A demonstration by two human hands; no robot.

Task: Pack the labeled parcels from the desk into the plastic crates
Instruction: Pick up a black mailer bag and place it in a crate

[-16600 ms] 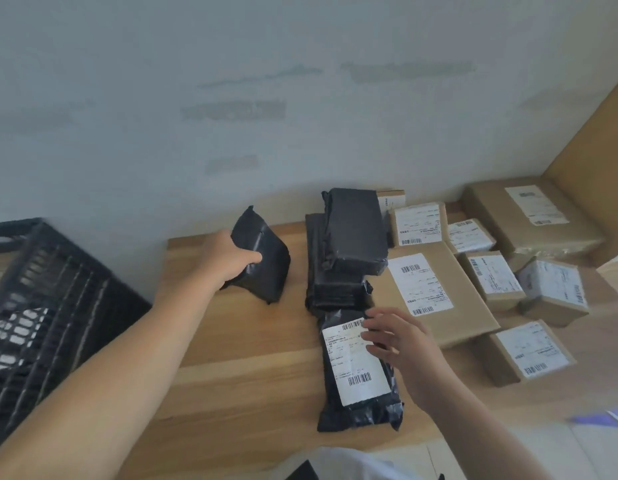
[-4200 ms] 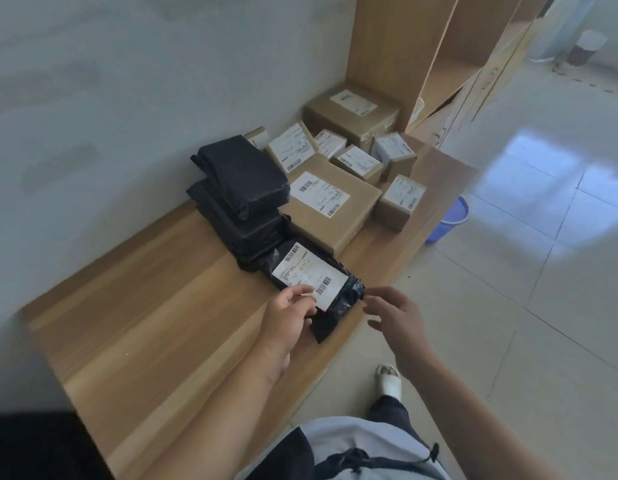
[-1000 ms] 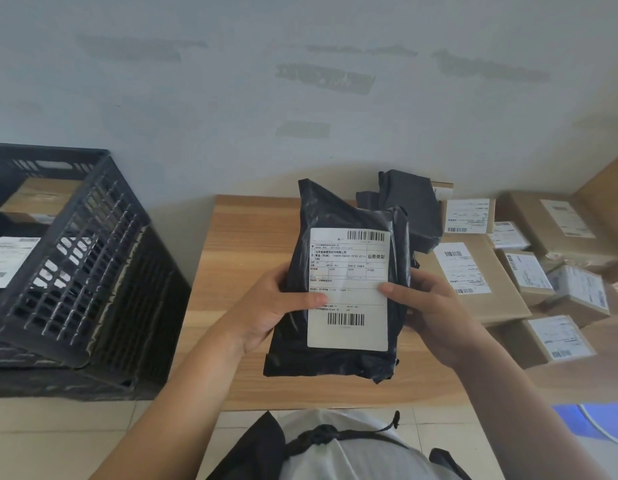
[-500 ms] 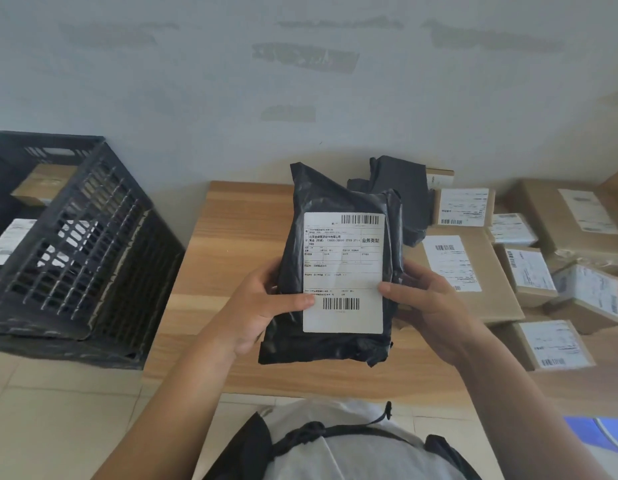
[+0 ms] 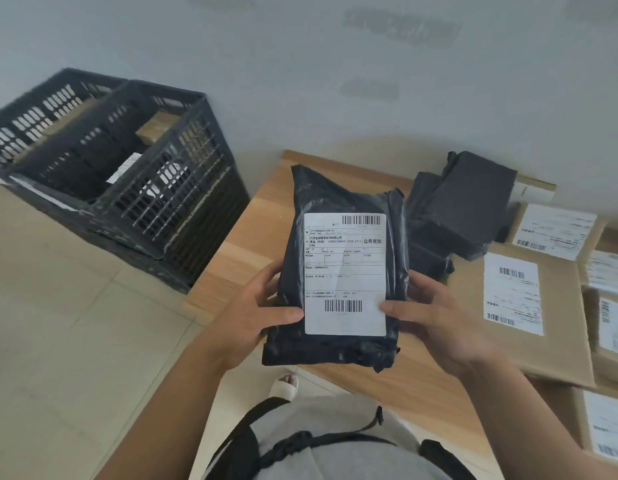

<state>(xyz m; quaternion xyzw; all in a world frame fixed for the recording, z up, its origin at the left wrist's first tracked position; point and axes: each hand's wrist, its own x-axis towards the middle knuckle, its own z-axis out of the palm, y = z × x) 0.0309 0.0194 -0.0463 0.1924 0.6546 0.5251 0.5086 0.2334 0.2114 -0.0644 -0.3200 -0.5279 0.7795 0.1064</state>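
I hold a black plastic-wrapped parcel point(image 5: 342, 209) with a white barcode label upright in front of me, above the wooden desk point(image 5: 252, 237). My left hand point(image 5: 255, 313) grips its left edge, thumb on the label's lower corner. My right hand point(image 5: 435, 317) grips the right edge, thumb at the label. Two black plastic crates point(image 5: 183, 168) stand on the floor left of the desk; cardboard and labelled parcels show inside. More black parcels point(image 5: 470, 199) are stacked on the desk behind.
Several labelled cardboard boxes point(image 5: 515, 306) cover the desk's right side up to the frame edge. A grey wall runs behind the desk and crates. Beige floor tiles lie to the left, and my sandalled foot point(image 5: 285, 384) shows below the desk edge.
The view has swung left and downward, so the crates sit nearer the centre and more floor shows. The parcel stays upright in both hands.
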